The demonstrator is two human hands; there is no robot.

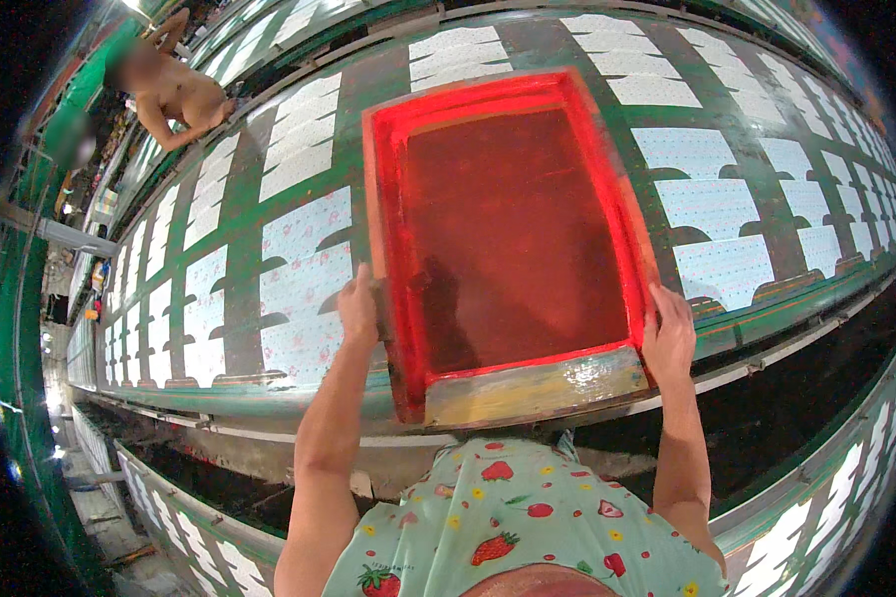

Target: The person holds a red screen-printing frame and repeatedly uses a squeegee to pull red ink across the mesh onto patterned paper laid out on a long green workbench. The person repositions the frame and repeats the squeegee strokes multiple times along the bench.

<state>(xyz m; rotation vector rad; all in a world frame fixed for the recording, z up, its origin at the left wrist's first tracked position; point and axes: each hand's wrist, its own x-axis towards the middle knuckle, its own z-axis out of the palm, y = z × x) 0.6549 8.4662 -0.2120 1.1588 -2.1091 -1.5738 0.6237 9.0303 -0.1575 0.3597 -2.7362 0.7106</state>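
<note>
Item one: we record a framed screen (518,234), rectangular, at the centre of the view, over the long green table (209,400). Its raised border is bright red, its panel dark red-brown with darker shadows at lower left; the near bar (538,390) is grey and yellowish, glossy in part. The near end reaches past the table's edge toward the wearer. Whether the underside touches the tabletop we cannot tell.

Item two: we list the left hand (359,308), closed about the frame's left side, toward the near end; its fingertips are partly hidden.

Item three: we list the right hand (669,330), curled over the frame's right side near the lower corner, fingers bent against the edge and holding it.

Item four: we count fabric pieces in rows to both sides: white with small pink and blue marks (307,261) at left, pale blue with dots (724,271) at right, plain-looking whitish ones (458,57) beyond.

Item five: we note the wearer's pale green top (538,502), printed with strawberries, cherries and yellow flowers.

Item six: we enter another person (181,98) at upper left, bare-shouldered, one arm raised toward the head.
</note>
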